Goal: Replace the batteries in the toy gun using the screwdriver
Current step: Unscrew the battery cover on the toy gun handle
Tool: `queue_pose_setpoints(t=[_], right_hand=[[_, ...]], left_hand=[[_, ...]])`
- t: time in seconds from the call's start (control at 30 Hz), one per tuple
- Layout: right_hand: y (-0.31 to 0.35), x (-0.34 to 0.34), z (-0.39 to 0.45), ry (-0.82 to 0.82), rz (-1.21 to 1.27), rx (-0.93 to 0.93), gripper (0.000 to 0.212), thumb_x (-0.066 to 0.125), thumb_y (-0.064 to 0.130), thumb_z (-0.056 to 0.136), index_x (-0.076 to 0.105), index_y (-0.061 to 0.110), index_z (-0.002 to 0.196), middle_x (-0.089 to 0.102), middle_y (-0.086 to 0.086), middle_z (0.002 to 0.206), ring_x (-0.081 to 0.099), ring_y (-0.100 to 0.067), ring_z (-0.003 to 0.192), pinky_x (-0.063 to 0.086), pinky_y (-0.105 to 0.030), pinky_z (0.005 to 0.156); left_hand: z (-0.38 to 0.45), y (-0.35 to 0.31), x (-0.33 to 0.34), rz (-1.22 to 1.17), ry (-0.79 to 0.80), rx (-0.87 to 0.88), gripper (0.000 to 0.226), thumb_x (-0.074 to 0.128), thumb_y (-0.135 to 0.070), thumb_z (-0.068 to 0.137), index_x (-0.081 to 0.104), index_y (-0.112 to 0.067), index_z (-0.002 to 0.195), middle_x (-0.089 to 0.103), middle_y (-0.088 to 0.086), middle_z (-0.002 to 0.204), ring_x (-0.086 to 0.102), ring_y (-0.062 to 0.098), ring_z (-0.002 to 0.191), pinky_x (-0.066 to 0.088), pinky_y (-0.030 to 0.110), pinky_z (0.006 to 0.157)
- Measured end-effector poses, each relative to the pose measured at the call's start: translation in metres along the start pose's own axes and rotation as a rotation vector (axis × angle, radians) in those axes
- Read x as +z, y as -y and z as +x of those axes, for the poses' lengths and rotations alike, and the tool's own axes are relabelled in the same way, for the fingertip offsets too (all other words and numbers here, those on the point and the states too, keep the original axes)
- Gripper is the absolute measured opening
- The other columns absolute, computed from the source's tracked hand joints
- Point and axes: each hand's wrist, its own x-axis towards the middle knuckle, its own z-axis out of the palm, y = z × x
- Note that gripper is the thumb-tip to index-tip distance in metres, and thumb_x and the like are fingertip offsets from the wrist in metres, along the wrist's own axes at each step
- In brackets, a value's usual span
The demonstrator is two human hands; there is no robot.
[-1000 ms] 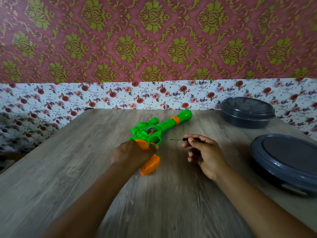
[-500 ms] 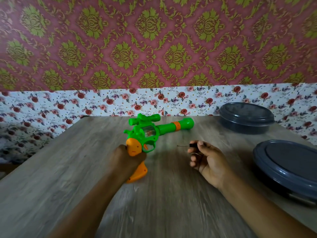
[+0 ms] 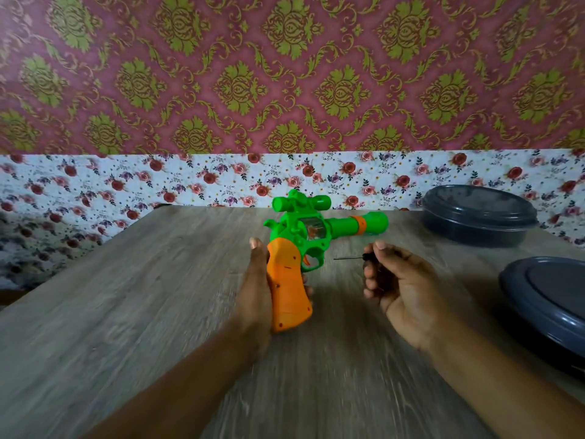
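The left hand (image 3: 256, 299) wraps the smooth orange plastic grip of the toy gun (image 3: 304, 245), held upright above the wood-grain table (image 3: 126, 312). The green barrel's long axis runs horizontally, muzzle pointing right. The right hand (image 3: 402, 286) curls closed around the screwdriver (image 3: 351, 258), its thin dark shaft pointing left toward the trigger guard.

My single head-worn camera looks forward and down across the wooden table (image 3: 126, 312) toward the patterned wall (image 3: 285, 74).
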Motion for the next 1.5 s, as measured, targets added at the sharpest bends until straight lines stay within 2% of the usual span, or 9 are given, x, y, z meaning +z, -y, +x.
queue_pose_setpoints(t=[0.17, 0.3, 0.47, 0.67, 0.83, 1.0, 1.17, 1.33, 1.5], right_hand=[[0.004, 0.013, -0.014, 0.137, -0.137, -0.08, 0.024, 0.056, 0.021, 0.076, 0.066, 0.003, 0.088, 0.064, -0.006, 0.06, 0.054, -0.013, 0.045, 0.045, -0.022, 0.041], [0.004, 0.025, -0.028, 0.216, -0.309, -0.159, 0.018, 0.054, 0.015, 0.084, 0.065, 0.004, 0.092, 0.07, -0.01, 0.072, 0.057, -0.018, 0.048, 0.047, -0.024, 0.044], [-0.002, 0.036, -0.038, 0.287, -0.454, -0.207, 0.012, 0.054, 0.01, 0.086, 0.066, 0.006, 0.087, 0.07, -0.011, 0.073, 0.058, -0.019, 0.048, 0.047, -0.025, 0.042], [-0.009, 0.036, -0.039, 0.289, -0.624, -0.319, 0.015, 0.055, 0.007, 0.087, 0.067, 0.015, 0.083, 0.07, -0.008, 0.075, 0.058, -0.016, 0.047, 0.046, -0.026, 0.042], [-0.009, 0.036, -0.04, 0.303, -0.713, -0.38, 0.012, 0.057, 0.007, 0.087, 0.066, 0.015, 0.085, 0.07, -0.005, 0.074, 0.059, -0.016, 0.046, 0.044, -0.018, 0.045], [-0.008, 0.037, -0.041, 0.278, -0.689, -0.406, 0.011, 0.057, 0.009, 0.087, 0.066, 0.013, 0.083, 0.07, -0.007, 0.07, 0.059, -0.017, 0.045, 0.043, -0.017, 0.044], [-0.006, 0.038, -0.043, 0.255, -0.675, -0.397, 0.011, 0.057, 0.011, 0.086, 0.066, 0.013, 0.081, 0.07, -0.006, 0.069, 0.059, -0.016, 0.044, 0.044, -0.02, 0.041], [-0.007, 0.038, -0.043, 0.244, -0.709, -0.416, 0.011, 0.057, 0.013, 0.086, 0.066, 0.01, 0.082, 0.07, -0.006, 0.068, 0.059, -0.019, 0.043, 0.043, -0.018, 0.042], [-0.008, 0.037, -0.043, 0.205, -0.777, -0.427, 0.015, 0.057, 0.025, 0.085, 0.066, 0.013, 0.078, 0.07, -0.004, 0.064, 0.059, -0.018, 0.041, 0.042, -0.016, 0.042]], left_hand=[[-0.003, -0.002, 0.001, -0.001, -0.025, 0.043, 0.053, 0.016, -0.062, 0.09, 0.054, -0.028, 0.106, 0.07, 0.01, 0.077, 0.068, 0.018, 0.056, 0.056, 0.029, 0.049], [-0.002, 0.0, 0.002, 0.07, -0.049, 0.08, 0.051, 0.012, -0.062, 0.091, 0.054, -0.032, 0.09, 0.07, 0.005, 0.07, 0.068, 0.016, 0.057, 0.055, 0.03, 0.059], [-0.005, -0.002, 0.007, 0.079, -0.052, 0.058, 0.064, 0.011, -0.062, 0.091, 0.054, -0.024, 0.119, 0.068, 0.002, 0.088, 0.066, 0.017, 0.078, 0.051, 0.031, 0.072], [-0.004, 0.001, 0.009, 0.137, -0.061, 0.036, 0.056, 0.015, -0.061, 0.093, 0.059, -0.026, 0.101, 0.07, 0.006, 0.094, 0.067, 0.02, 0.087, 0.051, 0.034, 0.083], [-0.001, 0.0, 0.01, 0.108, -0.043, 0.056, 0.058, 0.012, -0.059, 0.094, 0.058, -0.025, 0.092, 0.07, 0.003, 0.08, 0.068, 0.011, 0.065, 0.053, 0.03, 0.073], [-0.001, 0.0, 0.007, 0.073, -0.006, 0.076, 0.057, 0.011, -0.06, 0.093, 0.057, -0.027, 0.096, 0.072, -0.001, 0.075, 0.07, 0.012, 0.065, 0.053, 0.03, 0.071], [-0.002, -0.001, 0.008, 0.064, 0.002, 0.058, 0.062, 0.012, -0.062, 0.092, 0.049, -0.027, 0.128, 0.07, 0.002, 0.09, 0.069, 0.016, 0.078, 0.051, 0.035, 0.082], [0.002, 0.003, 0.006, 0.058, -0.031, 0.058, 0.048, 0.013, -0.061, 0.093, 0.053, -0.033, 0.095, 0.072, -0.002, 0.063, 0.068, 0.011, 0.055, 0.056, 0.026, 0.055], [0.001, 0.004, 0.009, 0.047, -0.063, 0.101, 0.044, 0.017, -0.06, 0.093, 0.054, -0.035, 0.091, 0.071, -0.002, 0.06, 0.067, 0.014, 0.053, 0.056, 0.027, 0.05]])
